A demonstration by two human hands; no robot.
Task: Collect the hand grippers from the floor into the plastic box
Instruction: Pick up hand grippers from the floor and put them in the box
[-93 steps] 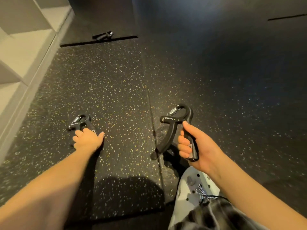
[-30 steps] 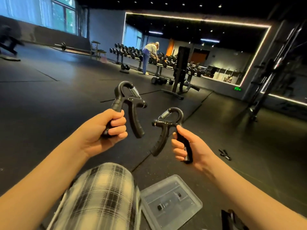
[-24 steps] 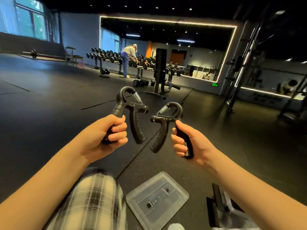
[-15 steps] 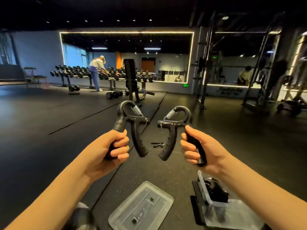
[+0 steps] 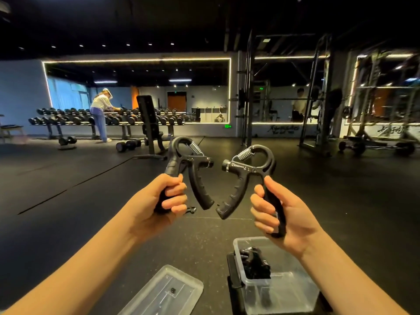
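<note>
My left hand point(image 5: 159, 201) grips one handle of a black hand gripper point(image 5: 193, 169) with a steel spring, held upright at chest height. My right hand point(image 5: 279, 214) grips a handle of a second black hand gripper point(image 5: 245, 176), mirrored beside the first, tips a little apart. Below my right hand a clear plastic box point(image 5: 284, 289) stands on the floor with at least one black gripper point(image 5: 255, 262) inside. Another gripper point(image 5: 191, 210) lies on the floor beyond my left hand, mostly hidden.
The box's clear lid point(image 5: 168, 292) lies on the black rubber floor left of the box. Far off stand a dumbbell rack point(image 5: 109, 119) with a person point(image 5: 101, 114) at it, a bench point(image 5: 152, 130), loose dumbbells point(image 5: 127, 145) and a squat rack point(image 5: 316, 98).
I picked a gripper off the floor with my left hand and turned right with both grippers raised. The box has come into view under my right hand, the lid to its left.
</note>
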